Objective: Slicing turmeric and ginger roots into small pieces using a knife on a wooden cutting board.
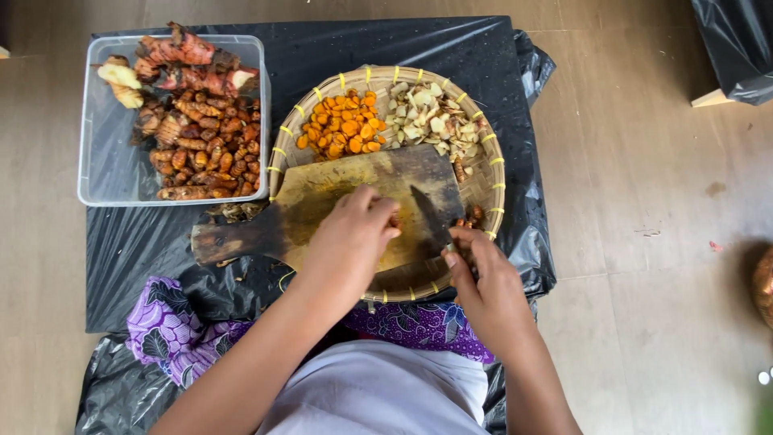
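At the centre of the frame, a wooden cutting board (322, 201) lies across a round woven bamboo tray (493, 173), its handle pointing toward the left. On the board, the left hand (350, 234) has its fingers curled down around a small piece of turmeric root (394, 219), pinning it to the wood. Just right of it, the right hand (483, 278) grips the handle of a knife (431, 216), fingers closed around it, the dark blade angled up and left with its tip near the held root. Behind the board, in the upper part of the tray, sit a heap of orange turmeric slices (346, 125) and, to its right, a heap of pale sliced root (427, 117). At upper left, a clear plastic tub (101, 161) holds whole turmeric and other rhizomes (201, 137). Black plastic sheeting (137, 242) lies under everything.
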